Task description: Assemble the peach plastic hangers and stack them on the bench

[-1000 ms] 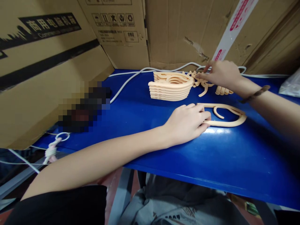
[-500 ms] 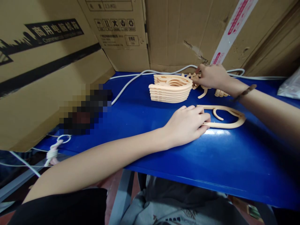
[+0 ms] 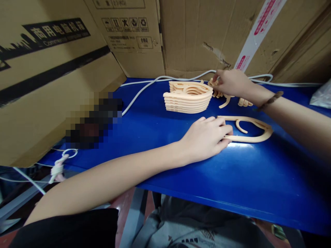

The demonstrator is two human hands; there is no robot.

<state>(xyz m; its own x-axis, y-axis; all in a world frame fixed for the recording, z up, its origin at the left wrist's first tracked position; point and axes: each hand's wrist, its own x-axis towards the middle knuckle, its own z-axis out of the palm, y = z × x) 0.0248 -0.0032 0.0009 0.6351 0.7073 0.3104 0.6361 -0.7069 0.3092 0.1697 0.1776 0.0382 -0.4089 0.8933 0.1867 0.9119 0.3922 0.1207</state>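
Note:
My left hand (image 3: 207,137) rests on the blue table, its fingers closed on the left end of a peach plastic folding hanger (image 3: 250,138). The hanger lies flat, with a curved hook inside its loop. Farther back, my right hand (image 3: 231,82) is over a bunch of small curved peach pieces (image 3: 218,92). Its thumb and fingertips are pinched together at them; what they hold is hidden. Left of that hand stands a neat stack of folded peach hangers (image 3: 188,103). A loose hook (image 3: 226,102) and some short peach pieces (image 3: 244,102) lie below the right hand.
Cardboard boxes (image 3: 139,63) wall in the back and left of the blue table (image 3: 160,158). A white cable (image 3: 144,89) runs along the back. At the right edge is a clear plastic bag (image 3: 322,96). A knotted cord with a ring (image 3: 58,168) hangs at the left.
My right hand has shifted slightly up and left, and more of the small curved pieces shows beneath it. My left hand keeps its hold on the hanger.

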